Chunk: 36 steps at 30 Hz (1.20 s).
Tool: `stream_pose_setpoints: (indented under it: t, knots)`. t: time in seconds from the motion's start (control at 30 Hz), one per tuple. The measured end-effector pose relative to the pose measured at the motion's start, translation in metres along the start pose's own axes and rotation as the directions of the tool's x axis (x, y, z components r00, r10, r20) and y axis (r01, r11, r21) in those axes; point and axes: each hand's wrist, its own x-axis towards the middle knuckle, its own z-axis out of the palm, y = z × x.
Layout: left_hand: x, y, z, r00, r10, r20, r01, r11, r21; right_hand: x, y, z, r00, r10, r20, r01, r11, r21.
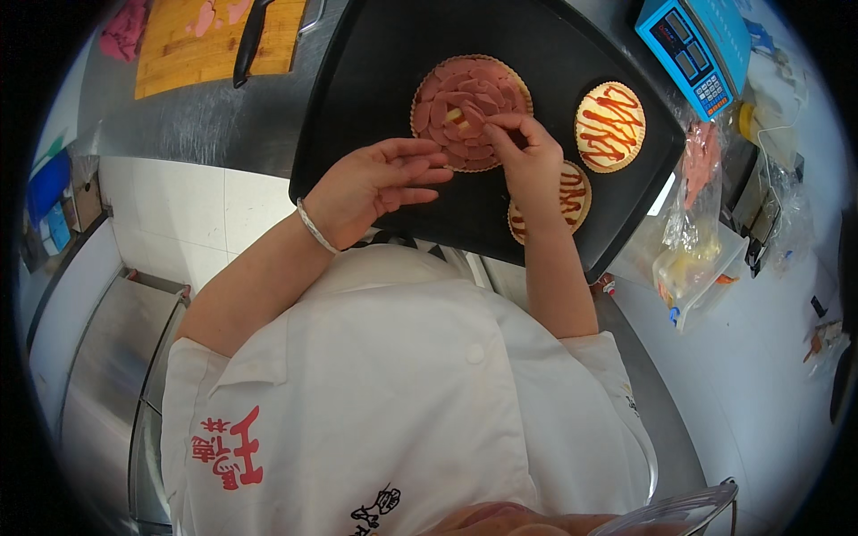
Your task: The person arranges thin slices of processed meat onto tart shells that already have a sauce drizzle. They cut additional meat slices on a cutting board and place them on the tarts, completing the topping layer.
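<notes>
My left hand has its fingers loosely apart, nothing visibly held, at the near-left edge of the pink-petalled round. That lies flat on the black tray — circular, no long axis, petals fanning outward. Judged soft, fragile on top; grip by the fluted rim. My right hand pinches at its right side — whether clamped on a petal, I cannot tell.

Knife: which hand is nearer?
Left. The left hand is over the tray, in view below and right of the knife; the right hand is farther right, at the pink-topped crust.
</notes>
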Motion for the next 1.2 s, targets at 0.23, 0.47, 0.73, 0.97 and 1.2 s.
stream_pose_setpoints:
  t: [0.23,0.47,0.73,0.97,1.2]
  knots:
    - [-0.001,0.002,0.004,1.0,-0.003,0.024,0.002,0.999,0.037,0.005,0.006,0.026,0.989,-0.139,-0.039,0.137,0.989,-0.057]
    - [0.001,0.0,-0.003,0.997,-0.048,0.062,0.046,0.999,0.02,0.006,0.009,0.03,0.901,-0.423,-0.092,0.371,0.865,-0.338]
    - [-0.003,0.006,0.004,0.999,-0.031,-0.032,0.034,0.995,0.092,0.008,0.008,0.028,0.816,-0.571,-0.091,0.464,0.74,-0.488]
    - [0.001,0.001,-0.017,0.986,0.0,-0.165,-0.012,0.997,-0.071,0.017,0.01,0.013,0.788,-0.612,-0.065,0.532,0.73,-0.429]
    - [0.004,0.0,-0.025,0.992,0.012,-0.127,-0.027,0.993,-0.115,0.016,0.008,0.027,0.756,-0.653,0.044,0.6,0.666,-0.443]
